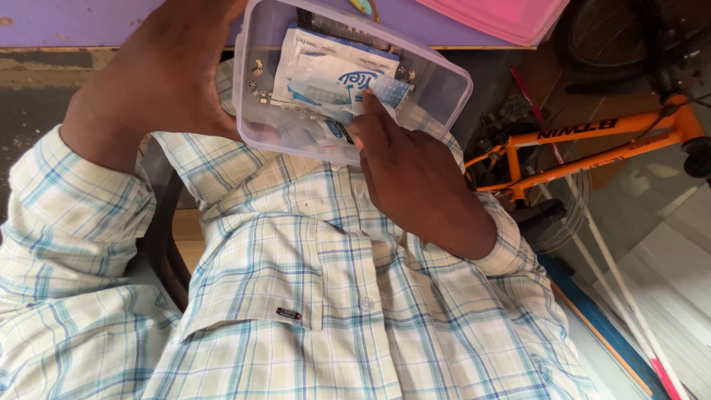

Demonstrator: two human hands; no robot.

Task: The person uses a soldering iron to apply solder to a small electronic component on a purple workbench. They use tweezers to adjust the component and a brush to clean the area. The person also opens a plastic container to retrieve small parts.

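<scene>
i'm looking straight down my own chest here, and the checked shirt [311, 296] fills most of the view. held up against it is a clear plastic box [452, 92] with no lid on, tipped so its open side faces me. my left hand [163, 74] is wrapped around the box's left end, gripping it from behind, so the box is held in the air rather than resting on the purple table [111, 18] above it. my right hand [415, 178] comes up from below with its fingertips inside the box, pressed on a white and blue packet [333, 78]; i'd say it is pinching the packet's lower corner, though the fingers hide the contact and i can't be sure it is gripped rather than just touched.

as for progress: the box is already open and in hand, the packet is reached but sits inside the box, not lifted out. a few small metal clips [257, 80] lie loose against the box's left inner wall.

to the right an orange bicycle [592, 144] leans, well apart from my hands, and a pink lid or tray [511, 16] is cut off at the top edge. the far end of the box and whatever lies under the packets is hidden, and my left fingers are out of sight behind the box.
</scene>
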